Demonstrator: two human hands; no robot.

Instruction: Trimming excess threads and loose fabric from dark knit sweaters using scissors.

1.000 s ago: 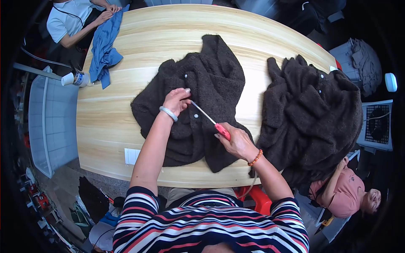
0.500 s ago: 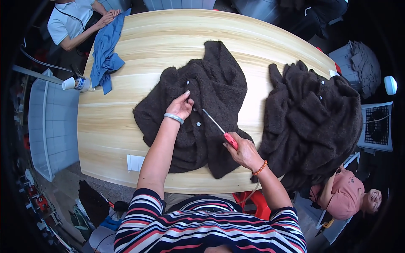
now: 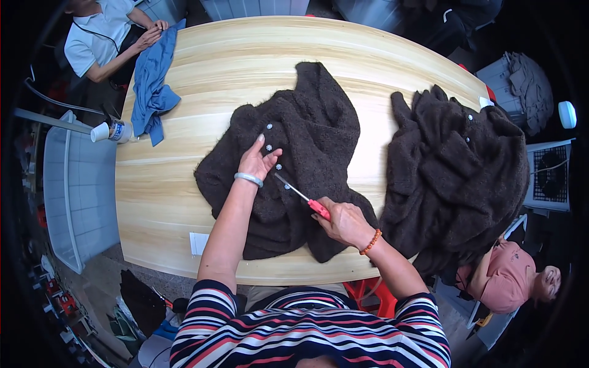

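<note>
A dark brown knitted cardigan (image 3: 319,129) lies on the table before me, with a row of small sparkly buttons (image 3: 279,167) down its middle. My left hand (image 3: 257,162) rests on the knit beside the buttons, its fingers apart and holding nothing. In my right hand (image 3: 346,224) is a tool with a red handle (image 3: 319,209) and a thin metal shaft; its exact kind I cannot tell. The shaft's tip points up and left, close to the lower buttons. My right fingers are wrapped round the handle.
More dark brown knitwear (image 3: 451,178) is heaped on the right of the wooden table (image 3: 159,202). A co-worker (image 3: 101,37) handles blue cloth (image 3: 153,86) at the far left. Another person (image 3: 506,276) is at lower right. A grey bin (image 3: 76,190) stands left of the table.
My left hand has opened from a pinch near a button and shifted slightly left. My right hand has moved left and a little down with the red-handled tool. More buttons now show.
</note>
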